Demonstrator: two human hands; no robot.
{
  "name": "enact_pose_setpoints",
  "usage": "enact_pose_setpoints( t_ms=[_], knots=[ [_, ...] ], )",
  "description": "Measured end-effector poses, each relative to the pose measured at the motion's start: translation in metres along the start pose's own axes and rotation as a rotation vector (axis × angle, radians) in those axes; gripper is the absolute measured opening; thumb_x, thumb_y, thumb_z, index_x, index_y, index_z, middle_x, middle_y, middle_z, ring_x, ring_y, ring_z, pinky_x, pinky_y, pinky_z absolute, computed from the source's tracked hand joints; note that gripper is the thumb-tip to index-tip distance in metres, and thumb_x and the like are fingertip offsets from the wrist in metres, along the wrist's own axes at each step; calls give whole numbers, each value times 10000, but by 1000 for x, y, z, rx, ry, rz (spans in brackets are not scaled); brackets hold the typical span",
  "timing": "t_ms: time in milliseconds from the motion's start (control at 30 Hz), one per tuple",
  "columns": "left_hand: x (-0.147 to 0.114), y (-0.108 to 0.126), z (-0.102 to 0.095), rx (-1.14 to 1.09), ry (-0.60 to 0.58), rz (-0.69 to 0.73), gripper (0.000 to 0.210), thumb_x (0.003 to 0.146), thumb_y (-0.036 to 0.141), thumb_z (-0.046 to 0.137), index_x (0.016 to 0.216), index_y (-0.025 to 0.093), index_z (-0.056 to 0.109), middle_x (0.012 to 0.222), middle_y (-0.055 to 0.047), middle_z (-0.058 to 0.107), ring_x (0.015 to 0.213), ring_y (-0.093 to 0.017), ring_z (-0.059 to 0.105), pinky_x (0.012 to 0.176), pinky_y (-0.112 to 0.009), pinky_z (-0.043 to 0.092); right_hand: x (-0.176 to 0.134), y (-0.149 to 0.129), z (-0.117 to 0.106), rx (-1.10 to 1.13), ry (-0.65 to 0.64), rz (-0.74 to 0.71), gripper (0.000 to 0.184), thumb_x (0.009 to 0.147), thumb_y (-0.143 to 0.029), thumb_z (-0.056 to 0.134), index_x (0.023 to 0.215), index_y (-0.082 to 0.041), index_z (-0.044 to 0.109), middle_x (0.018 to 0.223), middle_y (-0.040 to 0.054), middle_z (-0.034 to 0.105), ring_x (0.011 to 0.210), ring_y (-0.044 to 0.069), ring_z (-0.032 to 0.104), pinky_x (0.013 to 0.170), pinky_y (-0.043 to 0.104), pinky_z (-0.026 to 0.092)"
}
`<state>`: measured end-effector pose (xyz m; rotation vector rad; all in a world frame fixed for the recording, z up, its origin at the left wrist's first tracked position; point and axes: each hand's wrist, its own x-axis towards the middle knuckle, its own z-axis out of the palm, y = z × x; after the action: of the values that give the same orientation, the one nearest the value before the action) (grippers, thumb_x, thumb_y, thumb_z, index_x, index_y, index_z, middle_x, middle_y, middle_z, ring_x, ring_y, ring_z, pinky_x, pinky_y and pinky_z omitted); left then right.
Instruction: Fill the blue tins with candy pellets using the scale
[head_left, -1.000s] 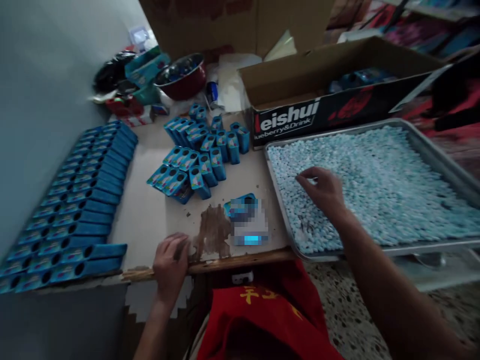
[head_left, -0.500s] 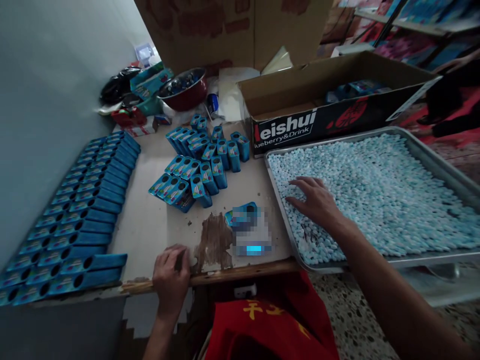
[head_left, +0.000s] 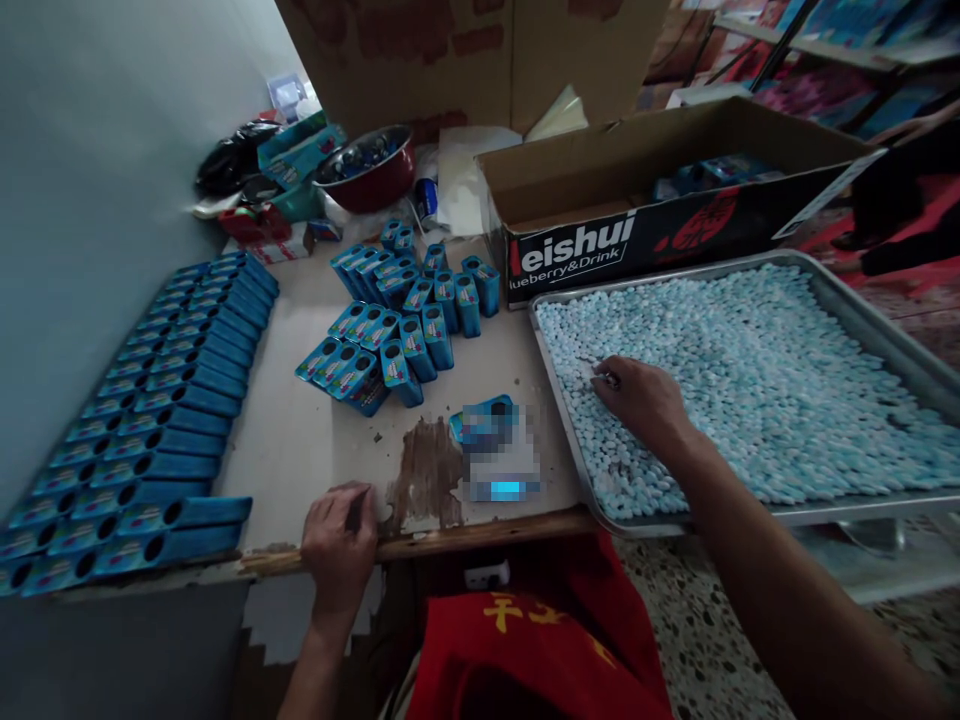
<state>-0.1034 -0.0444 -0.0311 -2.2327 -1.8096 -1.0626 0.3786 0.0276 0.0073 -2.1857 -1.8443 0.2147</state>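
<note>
My right hand (head_left: 642, 400) is over the left part of a metal tray (head_left: 577, 450), its thumb and fingertips pinched together down among small pale blue candies (head_left: 757, 380). How many it grips is hidden under the fingers. My left hand (head_left: 340, 530) rests on the table's front edge with its fingers loosely curled; I see nothing in it. Between the hands, a small blue box (head_left: 480, 420) with a dark round hole lies on a pixelated device, possibly a scale (head_left: 506, 470), with a lit cyan display.
Several blue boxes (head_left: 401, 370) stand grouped mid-table. Packed rows of the same boxes (head_left: 165, 440) line the left wall. Behind the tray is a long open carton (head_left: 570, 255). A red bowl (head_left: 375, 185) and clutter fill the back left corner.
My right hand's fingers, spread over the candies before, have closed into a pinch and shifted slightly right. My left hand stays at the table edge. The camera view has shifted slightly.
</note>
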Motion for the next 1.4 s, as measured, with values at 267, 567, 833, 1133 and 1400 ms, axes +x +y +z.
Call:
enact_pose_setpoints(
  t_ms=[267,567,833,1133,1400],
  knots=[
    [5,-3,5,93,77,117,233,1152,359,686,1026,202,804,1053,-100,855,1004,-301,779,989,-427,575,3,5,-12,111,126,123,200,1028,-228,662,1100,-160,835,1005,172,855,970,367,798,841,403,527],
    [7,-6,10,46,8,29,255,1129,421,691,1021,217,800,1085,-142,845,1040,-358,759,1001,-494,547,10,3,-27,303,223,226,75,879,-153,733,851,-222,740,766,49,745,796,281,741,807,383,523],
    [4,-2,18,-6,-17,-86,176,1059,393,719,990,236,761,1075,-139,804,1084,-367,699,1070,-522,513,1,3,-33,514,313,238,233,823,-6,764,782,-222,686,646,-24,619,673,183,617,742,357,458],
    [1,8,21,-26,-64,-200,103,1039,323,740,994,232,758,1092,-139,781,1148,-369,694,1131,-567,500,12,10,-28,1212,378,333,404,912,123,641,711,-227,651,569,-48,575,450,78,423,457,238,270],
    [0,9,22,-14,-57,-198,112,1036,313,762,1035,203,786,1112,-138,809,1147,-356,711,1139,-562,514,16,19,-30,1397,368,378,411,911,118,609,670,-214,638,564,-46,547,448,69,433,412,180,241]
  ],
)
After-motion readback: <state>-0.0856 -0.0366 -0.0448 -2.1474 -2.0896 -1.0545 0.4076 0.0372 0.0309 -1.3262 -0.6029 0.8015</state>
